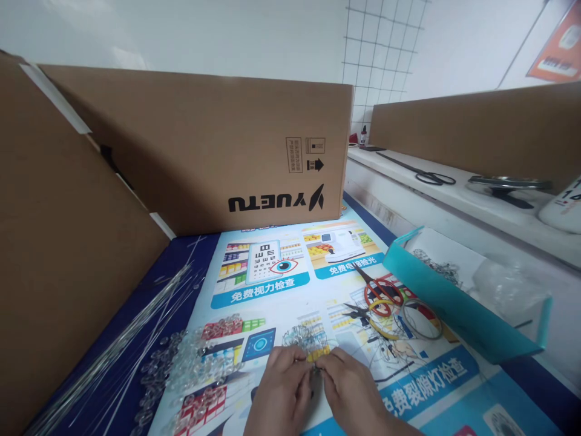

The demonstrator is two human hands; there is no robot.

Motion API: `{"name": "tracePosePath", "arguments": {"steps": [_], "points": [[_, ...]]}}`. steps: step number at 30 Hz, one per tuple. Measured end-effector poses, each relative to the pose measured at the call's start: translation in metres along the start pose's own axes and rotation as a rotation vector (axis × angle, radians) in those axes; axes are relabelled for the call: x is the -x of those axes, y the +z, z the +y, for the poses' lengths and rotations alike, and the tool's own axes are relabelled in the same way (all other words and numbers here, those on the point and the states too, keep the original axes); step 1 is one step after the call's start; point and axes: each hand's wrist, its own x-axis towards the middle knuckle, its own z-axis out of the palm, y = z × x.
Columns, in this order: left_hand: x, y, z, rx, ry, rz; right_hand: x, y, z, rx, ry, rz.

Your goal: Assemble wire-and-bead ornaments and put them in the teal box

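Clear beadwork [302, 336] lies beyond left hand [282, 387] and right hand [349, 387], toward the tabletop's [206, 249] far edge, nearer left; fingers pinch a tiny piece [316, 367]

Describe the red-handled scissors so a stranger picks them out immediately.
Find the open teal box on the right. Just left of it, on the printed sheet, lie the scissors. Their red handles distinguish them from the yellow-handled cutters touching or overlapping them.

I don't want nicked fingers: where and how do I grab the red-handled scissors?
Probably by the red handle loops, from above with the right hand: they face you, and the blades point away. The yellow-handled tool overlaps them and may snag.
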Motion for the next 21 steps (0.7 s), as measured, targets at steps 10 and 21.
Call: {"name": "tracePosePath", "arguments": {"steps": [10, 21], "points": [[-0.0017, -0.0023, -0.0017, -0.072, 0.041, -0.04, -0.0002, 0.0064, 0.0041, -0.09, -0.005, 0.062], [-0.0037, -0.0061, -0.0005, -0.033, 0.012, -0.066, 0.0017, 0.0051, 0.0045, -0.191, 0.019, 0.094]]}}
